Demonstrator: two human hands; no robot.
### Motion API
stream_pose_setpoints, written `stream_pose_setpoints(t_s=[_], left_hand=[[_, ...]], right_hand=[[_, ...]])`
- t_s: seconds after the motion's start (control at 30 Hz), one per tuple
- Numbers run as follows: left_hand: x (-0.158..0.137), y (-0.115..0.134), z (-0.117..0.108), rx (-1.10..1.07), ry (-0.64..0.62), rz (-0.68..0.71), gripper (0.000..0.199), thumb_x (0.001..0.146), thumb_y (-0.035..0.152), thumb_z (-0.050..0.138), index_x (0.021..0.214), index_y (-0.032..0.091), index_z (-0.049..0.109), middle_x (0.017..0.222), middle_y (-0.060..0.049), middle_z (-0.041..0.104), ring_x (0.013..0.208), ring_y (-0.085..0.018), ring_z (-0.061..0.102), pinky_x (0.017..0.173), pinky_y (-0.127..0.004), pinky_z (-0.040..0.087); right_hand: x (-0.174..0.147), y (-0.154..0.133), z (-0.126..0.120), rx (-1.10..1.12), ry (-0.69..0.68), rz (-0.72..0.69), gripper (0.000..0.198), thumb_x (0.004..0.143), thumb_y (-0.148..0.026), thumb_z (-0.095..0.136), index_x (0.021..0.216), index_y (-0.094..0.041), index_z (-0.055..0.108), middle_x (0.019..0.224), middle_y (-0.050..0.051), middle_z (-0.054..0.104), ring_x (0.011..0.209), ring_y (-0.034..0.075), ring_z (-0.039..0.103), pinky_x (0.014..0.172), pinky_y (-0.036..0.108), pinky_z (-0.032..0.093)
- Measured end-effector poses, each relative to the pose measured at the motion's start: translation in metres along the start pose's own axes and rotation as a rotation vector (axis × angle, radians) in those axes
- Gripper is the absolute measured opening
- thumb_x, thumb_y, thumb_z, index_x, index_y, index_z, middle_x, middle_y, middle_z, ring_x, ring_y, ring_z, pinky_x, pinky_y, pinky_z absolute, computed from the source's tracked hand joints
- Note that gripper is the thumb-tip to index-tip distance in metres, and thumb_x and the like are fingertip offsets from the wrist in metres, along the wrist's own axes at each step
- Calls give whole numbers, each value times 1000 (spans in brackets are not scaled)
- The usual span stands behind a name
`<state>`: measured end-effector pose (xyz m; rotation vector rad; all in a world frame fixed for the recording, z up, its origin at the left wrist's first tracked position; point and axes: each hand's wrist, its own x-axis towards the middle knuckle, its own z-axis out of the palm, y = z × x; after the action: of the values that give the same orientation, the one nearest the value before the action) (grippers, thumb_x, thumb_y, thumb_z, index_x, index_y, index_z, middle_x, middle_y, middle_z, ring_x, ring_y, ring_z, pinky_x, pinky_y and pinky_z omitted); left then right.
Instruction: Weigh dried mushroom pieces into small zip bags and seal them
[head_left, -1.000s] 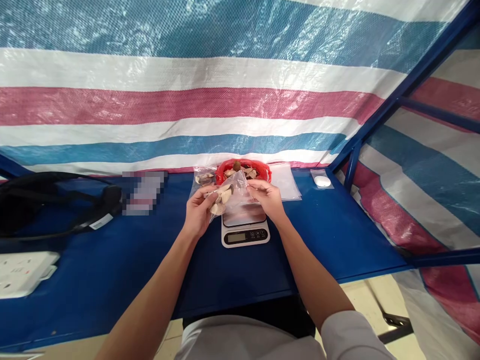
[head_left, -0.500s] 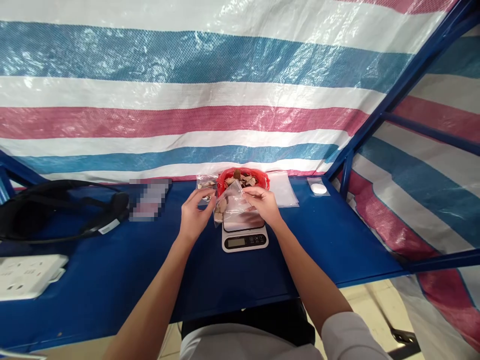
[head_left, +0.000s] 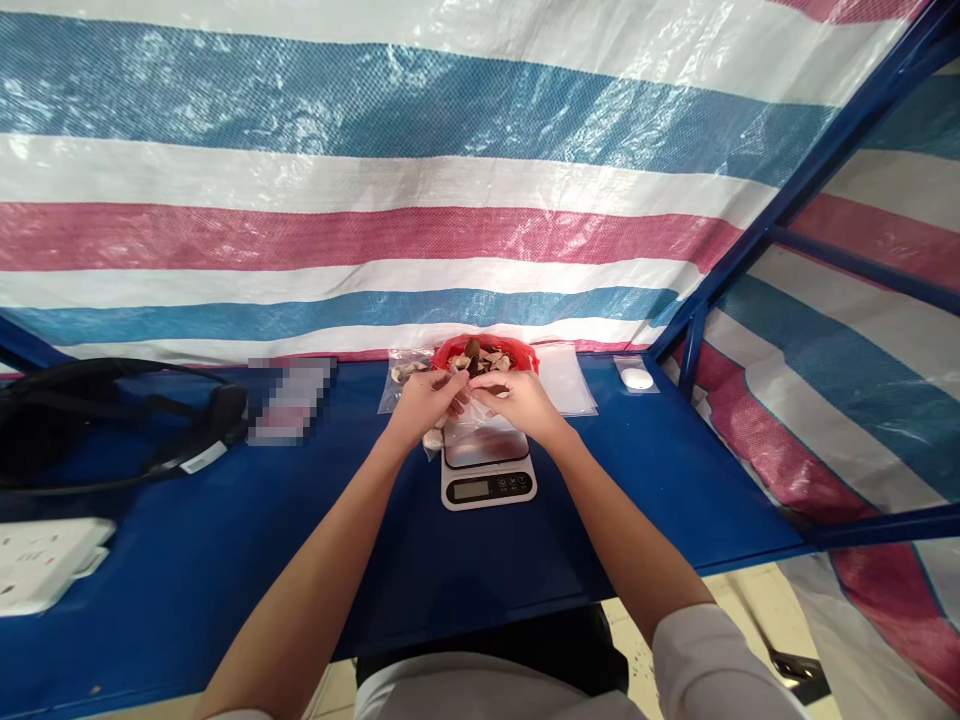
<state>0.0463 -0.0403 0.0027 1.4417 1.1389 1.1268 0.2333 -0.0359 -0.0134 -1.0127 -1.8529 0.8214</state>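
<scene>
Both hands meet above a white digital scale [head_left: 489, 490], each pinching the top edge of a clear plastic bag [head_left: 480, 418]. My left hand [head_left: 424, 402] is closed on the bag's left part, my right hand [head_left: 521, 400] on its right part. Pale brown dried slices [head_left: 433, 438] show in the bag's lower left corner. Just behind the hands sits a red plastic bag [head_left: 530, 352] around a heap of dried brown slices [head_left: 487, 358]. Left of it lies another clear bag [head_left: 397, 380] with similar pieces. Fingertips partly hide the held bag's opening.
Flat clear bags [head_left: 566, 380] lie right of the red bag, and a small bag with a white round item [head_left: 636, 378] is farther right. At left are a black headset-like strap [head_left: 187, 450], a blurred-out flat object [head_left: 292, 400] and a white power strip [head_left: 52, 560]. Blue frame bars [head_left: 694, 350] stand at right.
My left hand has moved right and taken hold of the bag's top edge beside my right hand. The bag has come lower over the scale. The view has shifted slightly.
</scene>
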Motion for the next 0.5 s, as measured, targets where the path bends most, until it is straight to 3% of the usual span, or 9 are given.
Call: stream_pose_setpoints(t_s=[0.17,0.33,0.5], left_hand=[[9,-1,-7,-156,-88,-105,35,76,50,80,69,16,75,61,-7,71,55,-18,65,54,-28,56],[17,-5,-12,-206,-99,-133,32,72,46,84,72,15,75,67,-8,71,60,-17,65,55,-26,55],[21,-11,-12,-207,-104,-120,33,71,46,85,71,15,74,67,-7,70,59,-17,64,54,-28,53]], right_hand=[[10,0,-6,-41,-41,-41,18,87,-33,68,97,-27,82,87,1,78,77,21,72,78,38,61],[21,-4,-14,-43,-127,5,23,89,-41,67,88,-22,81,69,0,70,62,16,64,63,31,58],[32,-5,-17,-55,-235,26,26,90,-37,64,77,-19,78,61,-1,61,55,13,59,57,28,53]])
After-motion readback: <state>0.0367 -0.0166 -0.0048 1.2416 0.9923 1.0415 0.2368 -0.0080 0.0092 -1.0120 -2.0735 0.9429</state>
